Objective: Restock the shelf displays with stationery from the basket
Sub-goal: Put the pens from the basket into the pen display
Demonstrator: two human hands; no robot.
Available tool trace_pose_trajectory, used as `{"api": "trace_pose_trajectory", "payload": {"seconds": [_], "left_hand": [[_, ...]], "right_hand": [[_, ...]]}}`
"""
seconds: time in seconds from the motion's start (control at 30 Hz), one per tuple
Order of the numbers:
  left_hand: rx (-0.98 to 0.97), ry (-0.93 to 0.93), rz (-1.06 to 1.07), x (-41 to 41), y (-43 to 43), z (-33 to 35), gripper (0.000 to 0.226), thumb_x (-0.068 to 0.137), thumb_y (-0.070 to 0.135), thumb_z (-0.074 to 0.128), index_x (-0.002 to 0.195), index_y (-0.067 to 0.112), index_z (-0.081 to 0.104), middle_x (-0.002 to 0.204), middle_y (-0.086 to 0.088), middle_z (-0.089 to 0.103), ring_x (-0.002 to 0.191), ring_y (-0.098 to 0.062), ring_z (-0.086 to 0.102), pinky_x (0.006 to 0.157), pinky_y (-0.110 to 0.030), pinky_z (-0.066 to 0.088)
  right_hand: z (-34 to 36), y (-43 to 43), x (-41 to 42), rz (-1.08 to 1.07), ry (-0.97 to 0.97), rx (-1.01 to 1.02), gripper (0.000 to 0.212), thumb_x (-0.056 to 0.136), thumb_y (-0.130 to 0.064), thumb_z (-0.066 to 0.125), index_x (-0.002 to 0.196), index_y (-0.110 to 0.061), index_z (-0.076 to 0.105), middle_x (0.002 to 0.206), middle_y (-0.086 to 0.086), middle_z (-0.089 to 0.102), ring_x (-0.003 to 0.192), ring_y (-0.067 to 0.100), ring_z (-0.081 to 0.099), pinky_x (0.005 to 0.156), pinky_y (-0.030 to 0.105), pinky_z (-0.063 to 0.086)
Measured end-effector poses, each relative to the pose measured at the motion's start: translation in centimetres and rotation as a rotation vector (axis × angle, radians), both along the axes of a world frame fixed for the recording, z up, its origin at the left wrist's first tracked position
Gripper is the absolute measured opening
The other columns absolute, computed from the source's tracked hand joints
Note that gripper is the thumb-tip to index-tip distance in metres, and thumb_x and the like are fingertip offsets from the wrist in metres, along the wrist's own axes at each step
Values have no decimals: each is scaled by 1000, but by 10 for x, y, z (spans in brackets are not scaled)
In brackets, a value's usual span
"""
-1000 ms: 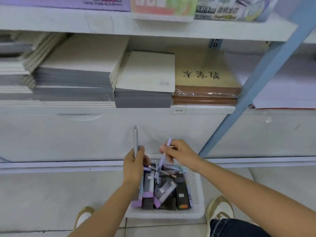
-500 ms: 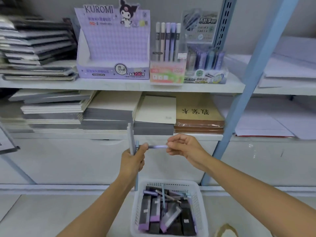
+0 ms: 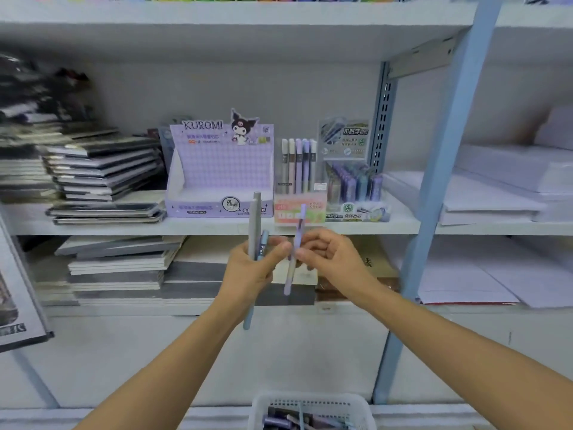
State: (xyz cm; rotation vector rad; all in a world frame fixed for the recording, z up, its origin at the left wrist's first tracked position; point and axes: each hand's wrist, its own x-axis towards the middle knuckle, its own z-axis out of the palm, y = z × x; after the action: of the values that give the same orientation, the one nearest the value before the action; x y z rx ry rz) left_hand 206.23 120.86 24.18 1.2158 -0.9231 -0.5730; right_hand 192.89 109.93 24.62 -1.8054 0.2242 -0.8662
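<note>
Operator: Where is the slim lilac plastic pen (image 3: 290, 279)?
Guide: Upright, pinched in your right hand (image 3: 336, 259), frame centre. The pink-fronted pen display (image 3: 299, 211) sits directly above. Your left hand (image 3: 248, 271) clamps grey pens (image 3: 253, 218).

Left hand (image 3: 248, 270), right hand (image 3: 336, 259): bare. Left forearm (image 3: 173, 367), right forearm (image 3: 449, 346): bare, uncovered to frame edge.

stacked notebooks (image 3: 102, 169), white paper reams (image 3: 496, 184), blue upright (image 3: 445, 156)
</note>
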Motion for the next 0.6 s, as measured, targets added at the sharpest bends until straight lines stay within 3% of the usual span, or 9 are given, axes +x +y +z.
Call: {"api": "trace_pose_trajectory", "payload": {"seconds": [0.13,0.23,0.33,0.4,0.5,0.6], "left_hand": [[7,-58,-87,1,-1,19,24,66,44,77,71,22,71,49,1,46,40,-11,29,37,-20,30],[-33,-81,-89,4,-8,38,20,76,34,76,72,17,67,49,2,44,38,-9,28,37,-17,28],[-50,-134,-88,7,-14,58,16,86,21,72,72,15,66,48,7,49,36,-5,30,37,-15,28],[-49,-165,-87,8,-18,71,15,87,19,71,77,10,65,46,9,51,36,-4,32,37,-14,29],[-42,-190,-117,9,-25,86,15,88,16,69,81,5,62,45,10,49,37,-6,30,37,-14,29],[-57,-205,-104,11,-32,97,17,88,17,69,84,1,63,44,10,48,36,-6,31,37,-14,29]], "right_hand": [[35,-7,6,-62,-86,-45,16,84,-12,71,99,-14,66,84,5,72,81,15,68,82,30,55],[59,-10,10,-52,-116,-57,24,83,-26,69,106,-20,62,89,2,72,81,11,67,71,25,53],[92,-20,13,-83,-272,-6,21,93,-16,59,114,-18,60,95,3,73,80,15,67,63,23,53],[113,-28,14,-113,-290,-37,16,96,-8,54,108,-13,64,88,2,73,75,14,67,63,23,55],[132,-35,16,-23,-238,-74,24,101,-17,46,117,-10,62,98,8,72,88,17,68,73,27,58],[141,-38,16,41,-279,-92,28,102,-21,43,120,-9,59,94,9,72,90,24,68,75,32,58]]}}
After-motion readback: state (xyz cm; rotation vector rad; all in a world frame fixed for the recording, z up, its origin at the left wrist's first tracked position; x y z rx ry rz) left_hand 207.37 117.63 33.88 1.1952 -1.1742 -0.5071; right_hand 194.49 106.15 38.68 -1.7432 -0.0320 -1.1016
